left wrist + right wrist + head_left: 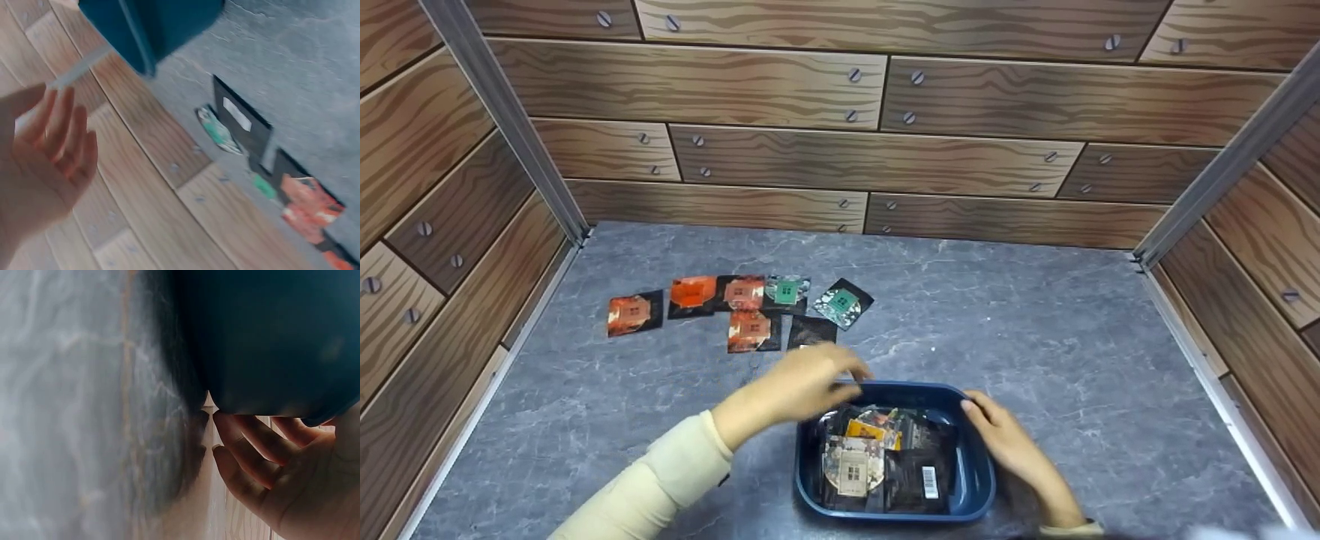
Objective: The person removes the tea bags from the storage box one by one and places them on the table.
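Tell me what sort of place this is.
Probably a purpose-built work booth: wood-plank-patterned walls stand on three sides, metal strips line the corners, and a marbled grey work surface lies between them.

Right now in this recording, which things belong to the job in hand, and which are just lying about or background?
Likely part of the job:
blue bin, held at its rim by the right hand
packets inside the bin
loose packets beyond it
left hand, empty, by the bin

Background:
grey tabletop
wood-patterned walls
metal posts
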`<state>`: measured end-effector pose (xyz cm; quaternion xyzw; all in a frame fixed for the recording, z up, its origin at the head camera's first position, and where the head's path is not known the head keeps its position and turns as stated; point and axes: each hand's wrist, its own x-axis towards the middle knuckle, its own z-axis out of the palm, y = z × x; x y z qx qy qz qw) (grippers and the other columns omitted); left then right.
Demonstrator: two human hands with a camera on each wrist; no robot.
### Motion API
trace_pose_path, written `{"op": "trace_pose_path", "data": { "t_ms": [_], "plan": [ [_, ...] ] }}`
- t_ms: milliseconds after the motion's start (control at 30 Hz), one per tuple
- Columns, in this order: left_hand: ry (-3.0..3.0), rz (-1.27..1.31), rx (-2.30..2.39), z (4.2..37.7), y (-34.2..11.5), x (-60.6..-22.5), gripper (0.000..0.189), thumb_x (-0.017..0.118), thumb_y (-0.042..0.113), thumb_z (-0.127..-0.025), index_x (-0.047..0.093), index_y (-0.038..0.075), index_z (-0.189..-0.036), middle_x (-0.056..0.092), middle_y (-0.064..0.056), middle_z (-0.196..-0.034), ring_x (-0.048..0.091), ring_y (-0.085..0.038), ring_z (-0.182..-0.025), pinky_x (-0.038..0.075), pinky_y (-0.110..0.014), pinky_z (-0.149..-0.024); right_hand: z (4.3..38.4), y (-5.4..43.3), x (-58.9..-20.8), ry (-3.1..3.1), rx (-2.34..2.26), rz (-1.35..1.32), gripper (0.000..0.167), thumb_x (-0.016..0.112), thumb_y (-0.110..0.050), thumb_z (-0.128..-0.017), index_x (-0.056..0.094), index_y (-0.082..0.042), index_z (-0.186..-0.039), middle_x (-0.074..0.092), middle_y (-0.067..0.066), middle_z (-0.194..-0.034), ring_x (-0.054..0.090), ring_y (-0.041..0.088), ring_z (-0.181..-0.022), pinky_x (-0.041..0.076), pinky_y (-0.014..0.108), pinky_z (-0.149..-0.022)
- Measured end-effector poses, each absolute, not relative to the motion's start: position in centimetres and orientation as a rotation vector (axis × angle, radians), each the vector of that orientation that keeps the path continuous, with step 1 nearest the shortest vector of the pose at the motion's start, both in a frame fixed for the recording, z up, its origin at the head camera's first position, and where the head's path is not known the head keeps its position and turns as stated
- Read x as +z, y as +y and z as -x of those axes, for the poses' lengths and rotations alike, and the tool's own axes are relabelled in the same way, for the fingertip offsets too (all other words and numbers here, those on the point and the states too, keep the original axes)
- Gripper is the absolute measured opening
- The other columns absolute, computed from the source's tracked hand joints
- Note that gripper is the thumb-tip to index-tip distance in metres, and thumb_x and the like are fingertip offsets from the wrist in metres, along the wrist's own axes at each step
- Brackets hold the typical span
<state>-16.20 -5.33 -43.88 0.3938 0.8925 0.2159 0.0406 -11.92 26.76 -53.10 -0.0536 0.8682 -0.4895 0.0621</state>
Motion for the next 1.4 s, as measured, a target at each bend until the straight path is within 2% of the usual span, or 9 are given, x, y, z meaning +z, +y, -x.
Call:
{"op": "trace_pose_path", "data": {
  "t_ms": [167, 333, 567, 800, 1067, 1200, 1400],
  "plan": [
    [2.63, -1.5, 0.416, 14.2, -3.8, -43.9, 0.025, 0.063, 0.025, -0.097, 0.068, 0.018, -0.121, 0.068, 0.007, -0.116, 0.062, -0.01, -0.106, 0.048, -0.028, -0.095, 11.9, 26.8, -53.2, 2.62, -1.477, 0.158, 0.032, 0.046, -0.018, -0.106, 0.058, 0.001, -0.129, 0.063, 0.017, -0.122, 0.058, 0.026, -0.111, 0.048, 0.038, -0.094],
    [2.594, -1.663, 0.179, 12.7, -2.5, -45.0, 0.025, 0.067, 0.027, -0.094, 0.069, 0.024, -0.119, 0.068, 0.011, -0.113, 0.061, -0.007, -0.102, 0.049, -0.021, -0.087, 11.9, 26.8, -53.1, 2.633, -1.459, 0.163, 0.032, 0.046, -0.019, -0.106, 0.058, 0.0, -0.128, 0.064, 0.016, -0.12, 0.058, 0.025, -0.109, 0.048, 0.039, -0.093],
    [2.593, -1.756, -0.142, 11.7, -1.5, -47.5, 0.022, 0.065, 0.031, -0.093, 0.071, 0.034, -0.114, 0.066, 0.014, -0.116, 0.059, -0.008, -0.112, 0.051, -0.025, -0.088, 11.9, 26.7, -53.1, 2.649, -1.443, 0.147, 0.033, 0.047, -0.019, -0.106, 0.058, 0.001, -0.129, 0.063, 0.018, -0.123, 0.057, 0.03, -0.115, 0.045, 0.047, -0.1],
    [2.58, -1.832, -0.269, 11.6, -1.4, -48.8, 0.029, 0.07, 0.037, -0.087, 0.07, 0.039, -0.117, 0.063, 0.012, -0.117, 0.056, -0.008, -0.11, 0.049, -0.026, -0.087, 11.9, 26.6, -53.2, 2.666, -1.442, 0.143, 0.032, 0.047, -0.018, -0.105, 0.059, 0.001, -0.128, 0.063, 0.018, -0.123, 0.057, 0.031, -0.115, 0.044, 0.049, -0.1],
    [2.619, -1.918, -0.358, 11.9, -1.6, -49.4, 0.035, 0.074, 0.04, -0.08, 0.069, 0.038, -0.115, 0.06, 0.006, -0.121, 0.055, -0.013, -0.115, 0.048, -0.027, -0.086, 11.9, 26.7, -53.2, 2.658, -1.443, 0.146, 0.033, 0.047, -0.018, -0.106, 0.058, 0.002, -0.129, 0.063, 0.018, -0.123, 0.058, 0.029, -0.114, 0.046, 0.045, -0.098],
    [2.648, -1.934, -0.381, 12.0, -1.6, -49.2, 0.033, 0.079, 0.041, -0.076, 0.071, 0.034, -0.108, 0.06, 0.005, -0.116, 0.054, -0.016, -0.118, 0.047, -0.027, -0.085, 11.9, 26.7, -53.2, 2.656, -1.448, 0.156, 0.032, 0.047, -0.019, -0.106, 0.058, 0.001, -0.129, 0.064, 0.018, -0.122, 0.059, 0.028, -0.111, 0.047, 0.042, -0.096],
    [2.657, -1.852, -0.389, 12.0, -1.7, -48.4, 0.028, 0.086, 0.04, -0.069, 0.07, 0.032, -0.091, 0.06, 0.011, -0.104, 0.057, -0.009, -0.104, 0.044, -0.023, -0.074, 11.9, 26.7, -53.2, 2.668, -1.441, 0.18, 0.031, 0.047, -0.018, -0.106, 0.059, 0.001, -0.127, 0.064, 0.016, -0.119, 0.059, 0.026, -0.108, 0.049, 0.039, -0.093]
  ]
}}
